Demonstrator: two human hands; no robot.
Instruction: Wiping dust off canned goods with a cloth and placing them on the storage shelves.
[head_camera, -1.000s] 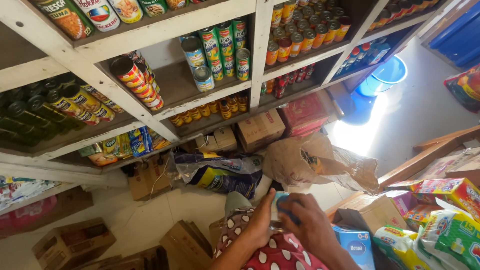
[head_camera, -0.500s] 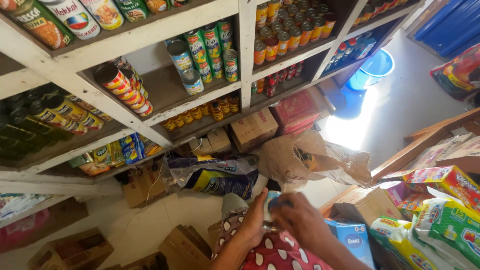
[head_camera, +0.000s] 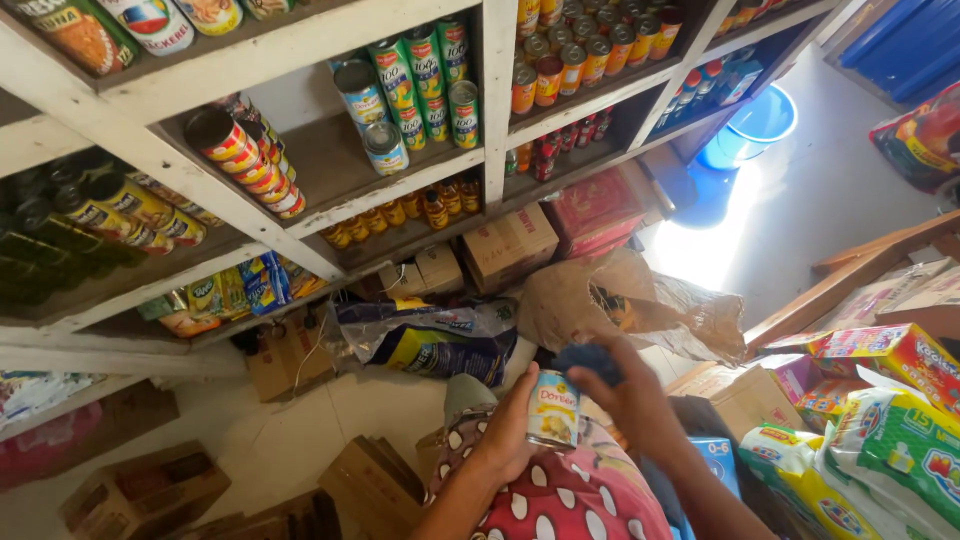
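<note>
My left hand (head_camera: 508, 430) grips a small tin can (head_camera: 553, 408) with a light label, held upright over my lap in a red dress with white dots (head_camera: 575, 500). My right hand (head_camera: 625, 390) presses a dark blue cloth (head_camera: 588, 360) against the top of the can. Both hands are low in the middle of the view, in front of white wooden shelves (head_camera: 300, 60) stacked with more cans.
Shelves hold green-labelled cans (head_camera: 420, 85), striped red tins (head_camera: 250, 160) and small jars (head_camera: 400, 212). Below lie cardboard boxes (head_camera: 510, 245), a crumpled brown paper sack (head_camera: 640, 300) and a plastic bag (head_camera: 430, 345). Colourful packets (head_camera: 890, 420) pile at right. A blue basin (head_camera: 760, 120) stands far back.
The view has tipped and the hands have shifted a little; the can now shows upright in the left hand with the blue cloth on its top.
</note>
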